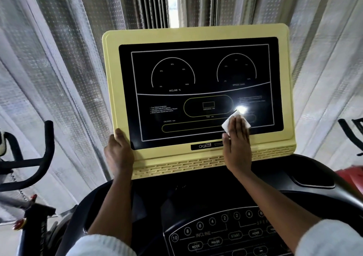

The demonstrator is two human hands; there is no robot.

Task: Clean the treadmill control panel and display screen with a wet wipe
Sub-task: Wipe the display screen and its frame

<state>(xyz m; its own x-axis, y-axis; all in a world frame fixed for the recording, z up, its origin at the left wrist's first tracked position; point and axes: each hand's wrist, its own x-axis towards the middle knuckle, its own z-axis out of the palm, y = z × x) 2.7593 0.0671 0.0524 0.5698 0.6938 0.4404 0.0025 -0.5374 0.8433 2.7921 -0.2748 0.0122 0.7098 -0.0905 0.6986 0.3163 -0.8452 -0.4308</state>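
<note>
The treadmill's black display screen (196,90) sits in a yellow frame (110,98) straight ahead. My right hand (237,145) lies flat with straight fingers on the screen's lower right part, pressing a white wet wipe (227,123) against the glass. A bright glare spot shines just above the wipe. My left hand (118,153) grips the frame's lower left corner, thumb on the front edge. Below, the dark control panel (225,234) shows round number buttons and START, PAUSE, MODE keys.
An exercise bike's black handlebar (39,157) stands at the left. Silvery curtains (59,59) hang behind the console. A red object (351,177) lies at the right edge beside a recessed tray (312,179) in the console.
</note>
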